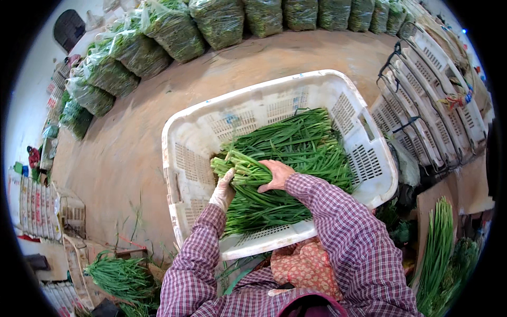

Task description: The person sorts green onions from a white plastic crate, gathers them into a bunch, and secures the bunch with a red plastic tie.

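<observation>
Head view: nearest, checked sleeves point(348, 222) and a red floral cloth point(306, 267). Just beyond, left hand point(224, 189), seemingly in a pale glove, closed on a green bunch point(245, 168) near its cut ends. Right hand point(277, 175), bare, wrapped around the same bunch farther along, fingers over the top, thumb on the near side. Bunch held inside a white basket point(251, 108), over the greens point(296, 137) spread across its bottom; impossible to tell whether touching them. Off to the lower left, a leafy heap point(119, 277); to the lower right, long stalks point(438, 238) beside more greenery. Farther out, stacked crates point(422, 95) at right, more crates point(34, 206) at left, brown floor point(116, 174) between. Farthest, a curved row of stuffed clear bags point(216, 21) and, at far left, a small figure in red point(34, 156).
</observation>
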The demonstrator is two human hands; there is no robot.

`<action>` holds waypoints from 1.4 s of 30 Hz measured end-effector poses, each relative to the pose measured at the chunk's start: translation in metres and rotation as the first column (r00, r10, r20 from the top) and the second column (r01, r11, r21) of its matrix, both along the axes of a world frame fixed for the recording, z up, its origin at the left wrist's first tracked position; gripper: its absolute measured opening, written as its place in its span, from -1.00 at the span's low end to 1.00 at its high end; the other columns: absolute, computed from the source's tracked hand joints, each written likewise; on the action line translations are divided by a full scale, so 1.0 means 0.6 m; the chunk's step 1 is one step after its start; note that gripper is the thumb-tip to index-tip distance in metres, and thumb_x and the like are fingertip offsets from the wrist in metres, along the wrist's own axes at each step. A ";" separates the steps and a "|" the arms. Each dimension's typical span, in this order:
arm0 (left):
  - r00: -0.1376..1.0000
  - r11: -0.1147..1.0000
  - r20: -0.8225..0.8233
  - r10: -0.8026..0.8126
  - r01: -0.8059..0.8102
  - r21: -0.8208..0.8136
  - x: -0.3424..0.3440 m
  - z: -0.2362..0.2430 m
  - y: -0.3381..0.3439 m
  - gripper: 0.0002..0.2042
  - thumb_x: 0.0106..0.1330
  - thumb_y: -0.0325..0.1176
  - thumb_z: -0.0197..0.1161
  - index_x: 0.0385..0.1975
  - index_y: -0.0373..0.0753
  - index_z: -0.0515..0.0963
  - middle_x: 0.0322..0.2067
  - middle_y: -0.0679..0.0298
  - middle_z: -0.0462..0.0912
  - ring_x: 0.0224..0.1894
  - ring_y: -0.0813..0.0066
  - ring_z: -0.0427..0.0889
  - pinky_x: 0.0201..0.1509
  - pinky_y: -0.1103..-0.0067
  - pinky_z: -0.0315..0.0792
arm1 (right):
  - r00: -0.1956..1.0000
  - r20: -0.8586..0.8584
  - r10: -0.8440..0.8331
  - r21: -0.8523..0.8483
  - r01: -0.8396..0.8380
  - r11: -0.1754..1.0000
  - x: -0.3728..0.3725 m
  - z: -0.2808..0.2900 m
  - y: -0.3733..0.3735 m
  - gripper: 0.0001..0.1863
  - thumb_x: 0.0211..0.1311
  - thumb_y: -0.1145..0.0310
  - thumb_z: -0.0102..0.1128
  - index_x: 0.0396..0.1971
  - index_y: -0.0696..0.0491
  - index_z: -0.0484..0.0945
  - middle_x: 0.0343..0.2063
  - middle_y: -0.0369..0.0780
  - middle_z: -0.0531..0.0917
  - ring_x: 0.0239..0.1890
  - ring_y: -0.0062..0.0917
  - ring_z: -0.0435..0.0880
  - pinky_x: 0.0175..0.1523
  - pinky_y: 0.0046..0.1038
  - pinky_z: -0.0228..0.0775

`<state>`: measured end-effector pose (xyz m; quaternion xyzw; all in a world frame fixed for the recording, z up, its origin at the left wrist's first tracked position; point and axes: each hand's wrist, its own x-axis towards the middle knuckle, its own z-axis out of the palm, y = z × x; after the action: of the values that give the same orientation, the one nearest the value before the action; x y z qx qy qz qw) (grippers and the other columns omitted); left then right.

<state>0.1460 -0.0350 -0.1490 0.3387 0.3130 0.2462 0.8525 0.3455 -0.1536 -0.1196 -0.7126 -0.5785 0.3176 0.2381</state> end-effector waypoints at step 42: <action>0.979 0.975 0.127 -0.159 0.135 0.178 0.086 0.149 -0.068 -0.40 0.03 -0.36 0.39 0.13 -0.18 0.34 -0.01 0.30 0.52 0.04 0.42 0.48 0.17 0.42 0.36 | 0.824 -0.282 -0.492 0.241 0.557 0.795 0.008 0.154 -0.042 -0.10 -0.22 0.11 0.51 0.17 0.14 0.30 -0.02 -0.02 0.58 0.00 -0.26 0.60 0.16 -0.35 0.40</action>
<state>0.1975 -0.0759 -0.0599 0.4137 0.2044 0.2312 0.8565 0.3506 -0.1786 -0.0271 -0.7617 -0.3722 0.2142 0.4851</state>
